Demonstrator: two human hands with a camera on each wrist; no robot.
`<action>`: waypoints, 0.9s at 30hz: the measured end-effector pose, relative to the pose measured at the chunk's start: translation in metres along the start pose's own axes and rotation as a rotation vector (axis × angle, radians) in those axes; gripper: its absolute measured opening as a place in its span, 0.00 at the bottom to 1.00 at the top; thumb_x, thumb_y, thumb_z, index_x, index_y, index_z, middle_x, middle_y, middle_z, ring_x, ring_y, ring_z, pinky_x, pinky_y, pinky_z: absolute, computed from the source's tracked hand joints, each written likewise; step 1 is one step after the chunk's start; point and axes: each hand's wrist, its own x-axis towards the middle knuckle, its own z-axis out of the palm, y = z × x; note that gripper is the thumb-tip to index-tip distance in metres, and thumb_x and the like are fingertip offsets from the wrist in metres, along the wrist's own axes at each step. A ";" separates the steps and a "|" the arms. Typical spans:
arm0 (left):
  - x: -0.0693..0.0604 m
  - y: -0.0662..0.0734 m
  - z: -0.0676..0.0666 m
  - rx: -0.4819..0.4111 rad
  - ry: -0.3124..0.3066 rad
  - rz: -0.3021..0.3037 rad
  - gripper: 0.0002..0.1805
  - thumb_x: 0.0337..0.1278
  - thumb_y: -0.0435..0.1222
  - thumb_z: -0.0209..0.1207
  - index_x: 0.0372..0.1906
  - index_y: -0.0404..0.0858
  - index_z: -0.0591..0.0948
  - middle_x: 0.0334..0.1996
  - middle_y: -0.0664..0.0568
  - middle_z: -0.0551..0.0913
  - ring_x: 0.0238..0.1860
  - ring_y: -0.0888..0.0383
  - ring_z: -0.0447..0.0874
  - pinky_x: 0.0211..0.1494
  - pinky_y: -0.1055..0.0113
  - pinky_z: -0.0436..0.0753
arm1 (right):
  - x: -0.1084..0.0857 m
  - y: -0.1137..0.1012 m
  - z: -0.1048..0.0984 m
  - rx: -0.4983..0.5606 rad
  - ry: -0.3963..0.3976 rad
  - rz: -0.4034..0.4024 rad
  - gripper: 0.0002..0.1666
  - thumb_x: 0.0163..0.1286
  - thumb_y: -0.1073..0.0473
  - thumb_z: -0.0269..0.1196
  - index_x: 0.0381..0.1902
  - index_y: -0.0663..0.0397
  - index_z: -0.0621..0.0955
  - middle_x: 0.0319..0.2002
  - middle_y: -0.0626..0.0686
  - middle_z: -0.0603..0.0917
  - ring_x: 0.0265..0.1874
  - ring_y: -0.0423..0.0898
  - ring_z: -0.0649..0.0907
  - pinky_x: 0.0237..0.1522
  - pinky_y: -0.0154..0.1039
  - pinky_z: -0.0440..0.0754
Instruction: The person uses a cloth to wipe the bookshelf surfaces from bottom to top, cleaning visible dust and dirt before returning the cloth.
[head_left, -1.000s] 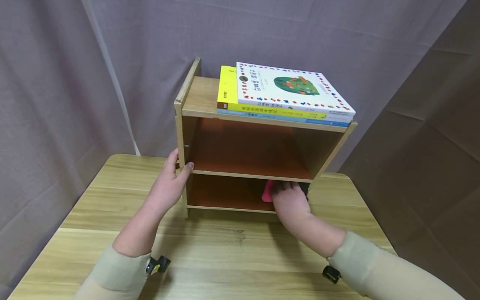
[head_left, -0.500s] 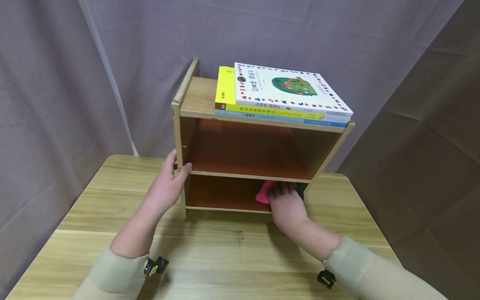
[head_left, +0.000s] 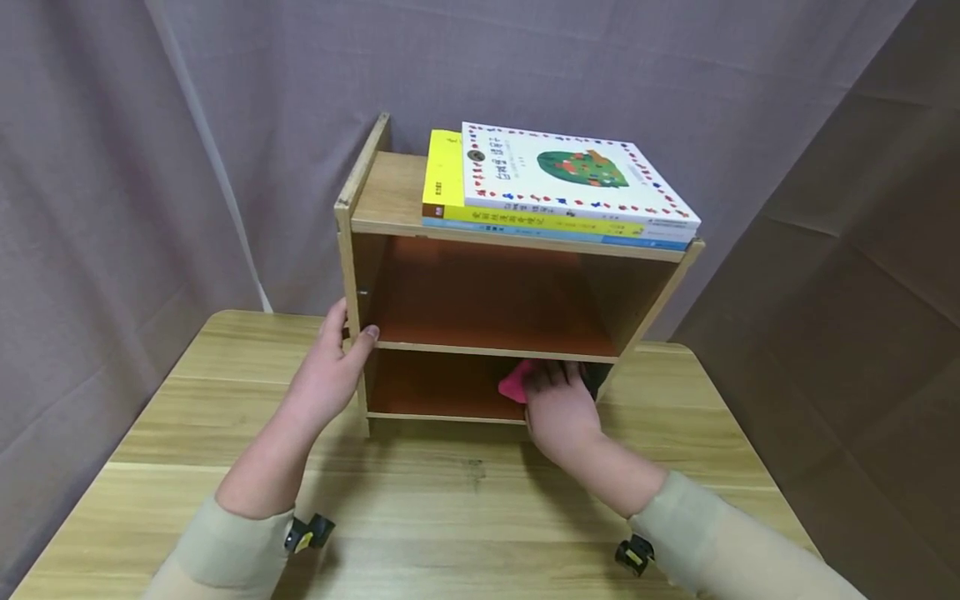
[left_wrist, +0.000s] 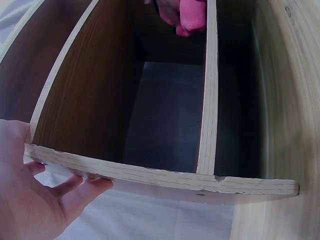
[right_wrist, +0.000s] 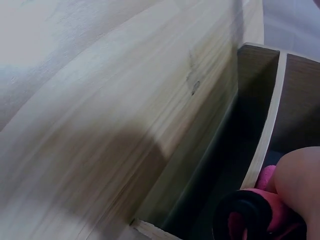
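Observation:
A small wooden shelf (head_left: pixel 495 347) stands on the table, with a reddish-brown surface on its inner boards. My left hand (head_left: pixel 330 367) grips the edge of its left side panel, thumb at the front and the other fingers behind the outer face. Inside the low compartment my right hand (head_left: pixel 566 412) holds a bunched pink cloth (head_left: pixel 515 382) against the board near the right end. Dark material shows beside that hand. In the right wrist view the pink cloth (right_wrist: pixel 267 176) has a black, ring-like part next to it. The shelf's upper board hides some of my right fingertips.
Several books (head_left: pixel 577 175) lie stacked on the shelf's top, a white one uppermost over a yellow and a blue one. Grey curtains (head_left: pixel 225 125) hang behind and on both sides. The wooden table (head_left: pixel 450 533) extends in front of the shelf.
My right hand has slid a little to the left along the low board, with the pink cloth under it. My left hand keeps its hold on the side panel.

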 end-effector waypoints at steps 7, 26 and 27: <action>-0.001 0.000 -0.001 0.001 0.010 0.007 0.32 0.74 0.52 0.48 0.76 0.50 0.55 0.70 0.43 0.63 0.68 0.42 0.64 0.64 0.40 0.69 | 0.001 0.001 -0.002 -0.045 0.000 -0.078 0.23 0.59 0.53 0.66 0.50 0.61 0.84 0.57 0.57 0.79 0.60 0.58 0.74 0.65 0.54 0.66; -0.002 0.002 0.000 -0.001 0.008 0.006 0.31 0.74 0.52 0.48 0.75 0.50 0.56 0.69 0.43 0.62 0.68 0.42 0.64 0.63 0.40 0.70 | 0.005 -0.004 0.010 0.222 0.088 0.072 0.18 0.65 0.49 0.61 0.48 0.50 0.84 0.49 0.56 0.84 0.44 0.64 0.81 0.47 0.66 0.75; -0.002 0.002 0.000 -0.001 0.009 0.007 0.31 0.74 0.52 0.48 0.75 0.50 0.56 0.69 0.43 0.62 0.68 0.42 0.64 0.63 0.40 0.70 | 0.005 -0.005 0.011 0.232 0.084 0.085 0.17 0.65 0.49 0.61 0.48 0.50 0.84 0.48 0.56 0.84 0.45 0.63 0.81 0.49 0.66 0.74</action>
